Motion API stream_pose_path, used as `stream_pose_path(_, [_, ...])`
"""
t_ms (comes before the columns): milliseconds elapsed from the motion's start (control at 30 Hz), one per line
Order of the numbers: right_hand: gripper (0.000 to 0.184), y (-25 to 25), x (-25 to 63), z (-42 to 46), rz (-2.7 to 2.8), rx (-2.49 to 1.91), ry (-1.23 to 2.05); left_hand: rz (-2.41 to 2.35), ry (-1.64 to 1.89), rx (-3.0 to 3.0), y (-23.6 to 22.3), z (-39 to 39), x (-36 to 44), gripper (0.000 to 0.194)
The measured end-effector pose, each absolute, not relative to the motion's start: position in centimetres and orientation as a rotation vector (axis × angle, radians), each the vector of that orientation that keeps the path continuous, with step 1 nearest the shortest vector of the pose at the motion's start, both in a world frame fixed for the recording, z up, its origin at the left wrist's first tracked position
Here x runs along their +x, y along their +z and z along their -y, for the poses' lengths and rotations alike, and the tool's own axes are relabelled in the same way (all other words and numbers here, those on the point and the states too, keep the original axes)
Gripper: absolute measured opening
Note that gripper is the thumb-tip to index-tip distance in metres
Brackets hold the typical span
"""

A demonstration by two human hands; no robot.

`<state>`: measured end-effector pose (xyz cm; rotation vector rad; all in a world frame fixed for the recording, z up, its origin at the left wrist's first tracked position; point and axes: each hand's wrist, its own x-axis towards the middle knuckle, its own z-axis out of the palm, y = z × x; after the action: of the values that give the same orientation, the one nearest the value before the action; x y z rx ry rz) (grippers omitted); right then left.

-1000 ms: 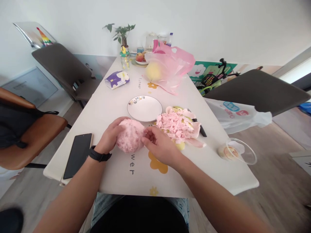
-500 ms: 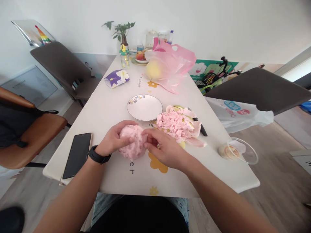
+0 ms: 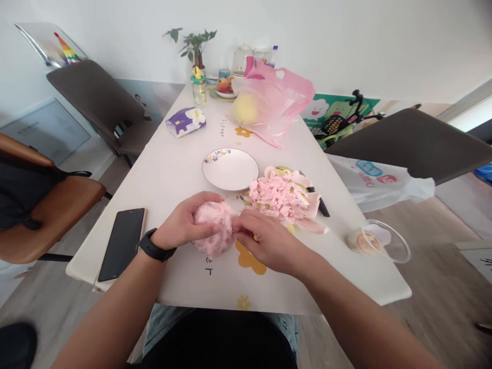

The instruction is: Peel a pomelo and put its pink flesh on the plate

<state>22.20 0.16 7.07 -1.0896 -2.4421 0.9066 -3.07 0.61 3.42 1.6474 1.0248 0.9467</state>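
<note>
The pink fluffy ball point(image 3: 213, 228) was held on the desk point(image 3: 154, 179), close to its near edge, between the two hands. The left hand point(image 3: 180, 220) was cupped over the ball's top and left side, with the fingers curled and a black watch point(image 3: 156, 249) strapped on the wrist. The right hand point(image 3: 269, 241) was turned inward, its fingers bunched together and pinching at the ball's right side. Both forearms reached in from the near edge, angled toward each other.

Just right of the ball lay a heap of pink shreds point(image 3: 279, 197), mixed with yellow-green pieces, and a black-handled knife point(image 3: 322, 207) was partly tucked under its right side. A white plate point(image 3: 234, 171) with small figures printed on its rim was set just beyond the hands. A black phone point(image 3: 121, 245) was lying left of the left hand. The word "FLOWER" could be read on the desk, farther away, beside a small orange flower print point(image 3: 243, 131). A logo on a white plastic bag point(image 3: 369, 179), off the desk's right edge, was too blurred to be read.
</note>
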Motion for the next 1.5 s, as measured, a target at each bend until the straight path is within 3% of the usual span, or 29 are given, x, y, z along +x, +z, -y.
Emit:
stream_pose_path(167, [0.031, 7.5, 22.3, -0.1, 2.483, -1.149, 0.862, -1.018, 0.935, 1.671, 3.6, -0.7, -2.9, 0.059])
stream_pose_path(400, [0.023, 8.6, 22.3, -0.7, 2.670, -0.993, 0.638, -1.017, 0.928, 1.667, 3.8, -0.7, -2.8, 0.058])
stream_pose_path(767, [0.015, 10.9, 21.7, -2.3, 2.843, -0.957, 0.714, -1.008, 0.899, 1.670, 4.0, -1.2, -2.6, 0.058])
stream_pose_path(900, [0.022, 10.4, 21.9, -2.3, 2.857, -0.882, 0.657, -1.019, 0.902, 1.655, 4.0, -1.3, -2.6, 0.058])
stream_pose_path(1067, [0.011, 8.8, 22.6, -2.0, 2.666, -0.981, 0.765, -1.028, 0.910, 1.638, 4.0, -1.3, -2.6, 0.058])
stream_pose_path(1500, [0.018, 9.1, 22.4, -1.7, 2.781, -0.807, 0.571, -1.028, 0.908, 1.677, 3.9, -1.3, -2.6, 0.058])
